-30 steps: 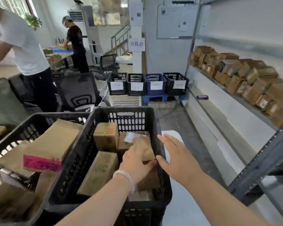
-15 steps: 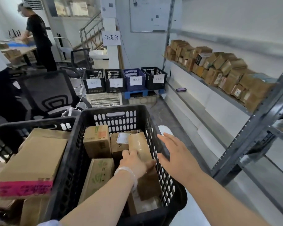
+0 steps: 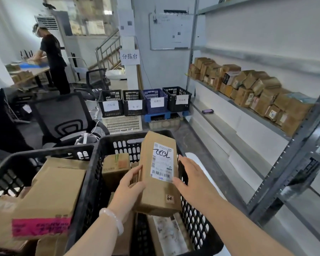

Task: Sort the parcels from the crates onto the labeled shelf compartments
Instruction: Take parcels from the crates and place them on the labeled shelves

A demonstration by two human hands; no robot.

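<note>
In the head view, your left hand (image 3: 129, 189) grips a long brown parcel (image 3: 159, 174) by its left edge, the thumb on the front and the fingers curled behind it. You hold the parcel upright above the black crate (image 3: 192, 215), and its white label (image 3: 163, 161) with a barcode and black handwriting faces you. Your right hand (image 3: 190, 182) is at the right edge of the parcel with straight, spread fingers; the thumb tip lies beside the barcode, and the hand grips nothing. More boxes lie inside this crate. The second crate (image 3: 44, 154) on the left holds a big box (image 3: 50, 196) with a pink label. On your right stands the metal shelf (image 3: 266, 118), and one board carries a row of many brown parcels (image 3: 248, 89). Four labeled baskets (image 3: 144, 102) stand on the floor farther ahead.
</note>
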